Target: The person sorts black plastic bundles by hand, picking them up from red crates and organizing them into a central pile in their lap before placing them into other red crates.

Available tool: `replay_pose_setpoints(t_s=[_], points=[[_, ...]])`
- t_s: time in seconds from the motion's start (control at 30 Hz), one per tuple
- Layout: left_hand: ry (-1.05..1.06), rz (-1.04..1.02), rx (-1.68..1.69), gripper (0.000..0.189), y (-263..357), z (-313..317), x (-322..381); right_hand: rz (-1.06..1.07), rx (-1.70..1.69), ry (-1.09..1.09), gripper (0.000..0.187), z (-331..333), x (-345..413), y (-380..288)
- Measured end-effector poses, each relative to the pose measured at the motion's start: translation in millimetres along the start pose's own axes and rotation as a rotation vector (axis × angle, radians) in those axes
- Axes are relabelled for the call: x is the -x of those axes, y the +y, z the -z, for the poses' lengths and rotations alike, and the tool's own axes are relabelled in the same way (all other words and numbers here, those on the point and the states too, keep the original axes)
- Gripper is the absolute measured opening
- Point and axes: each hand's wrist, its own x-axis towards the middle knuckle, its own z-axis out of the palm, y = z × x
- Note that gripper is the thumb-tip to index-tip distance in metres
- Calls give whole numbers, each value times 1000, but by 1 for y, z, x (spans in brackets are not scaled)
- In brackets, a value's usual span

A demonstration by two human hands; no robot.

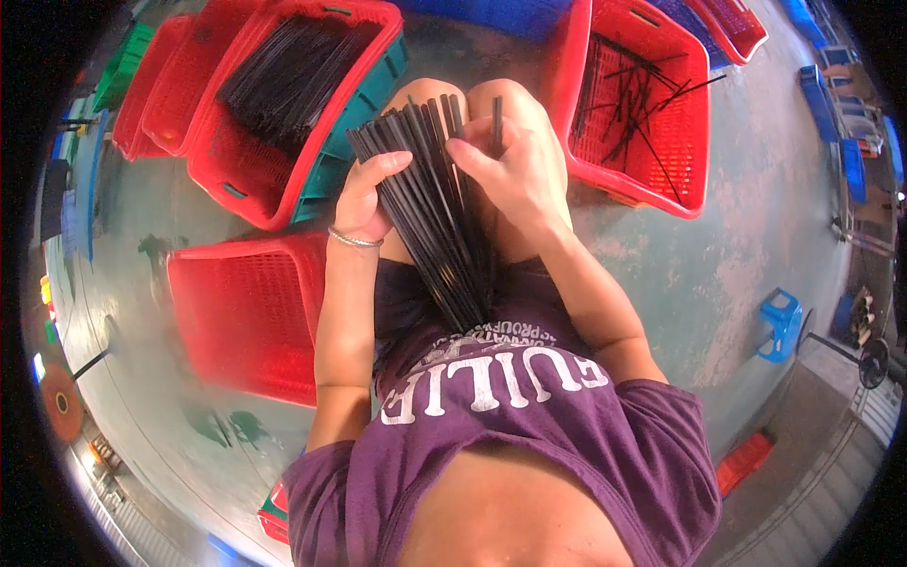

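A fanned bundle of thin black rods (425,205) rests across my lap, its near ends gathered against my shirt. My left hand (370,190) grips the bundle's left side, thumb laid over the top. At the far right of the fan, my right hand (506,166) has its thumb and fingers on the rods there. One short black rod end (497,117) sticks up between the right fingers, apart from the others. The rods' material cannot be told for sure. The undersides of both hands are hidden.
Ahead on the left, a red plastic crate (241,173) holds many black rods (297,78) above a teal crate (333,159). A red basket (698,142) ahead right contains scattered rods. Another red crate (248,319) stands by my left arm; a blue stool (779,324) is far right.
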Motion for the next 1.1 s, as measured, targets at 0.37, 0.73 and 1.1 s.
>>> replay_pose_setpoints(t_s=[0.37,0.73,1.1], points=[[-75,32,83,41,4,-2,2,230,117,223,30,-3,-5,13],[-80,46,55,36,7,-9,2,278,179,221,23,-3,-5,16],[-22,-7,9,39,1,1,0,123,-6,66,20,-2,-1,7]])
